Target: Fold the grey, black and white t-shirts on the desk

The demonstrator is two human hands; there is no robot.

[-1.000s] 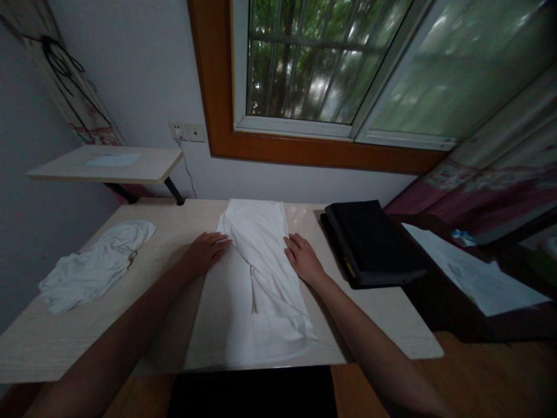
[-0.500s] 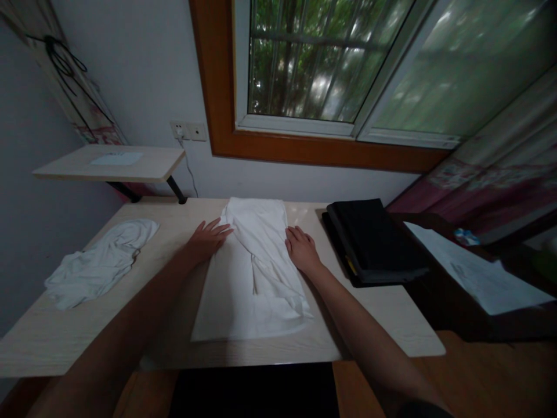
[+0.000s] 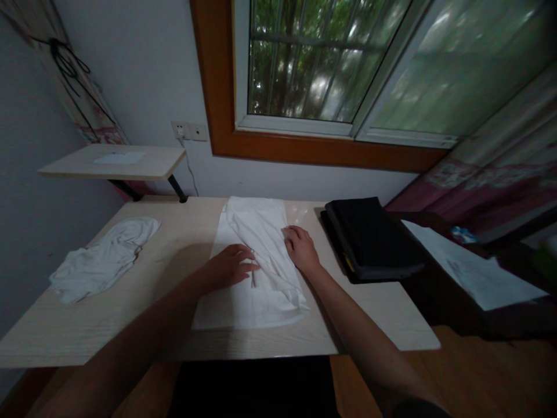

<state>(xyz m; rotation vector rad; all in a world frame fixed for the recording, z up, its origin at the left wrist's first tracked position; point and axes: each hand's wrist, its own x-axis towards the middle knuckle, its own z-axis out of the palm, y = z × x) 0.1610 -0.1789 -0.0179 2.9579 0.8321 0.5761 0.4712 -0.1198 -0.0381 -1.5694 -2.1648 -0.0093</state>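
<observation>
A white garment (image 3: 261,220) lies partly folded on the pale wooden table (image 3: 174,232), with creased layers across its middle and right side. My left hand (image 3: 232,266) is over the middle of the garment, its fingers apart and pointing right at the edge of a fold. Whether those fingertips press on the cloth I cannot tell. Along the garment's right edge rests my right hand (image 3: 301,247), fingers stretched out and touching the cloth.
Another white cloth (image 3: 107,258) lies crumpled at the table's left. Behind it a small raised shelf (image 3: 152,162) carries a sheet of paper (image 3: 119,158). A stack of black folders (image 3: 374,238) lies to the right, beside a dark surface with a large paper (image 3: 470,267).
My left hand has moved from the garment's upper left edge rightward and nearer to me, over its middle. My right hand stays at the right edge.
</observation>
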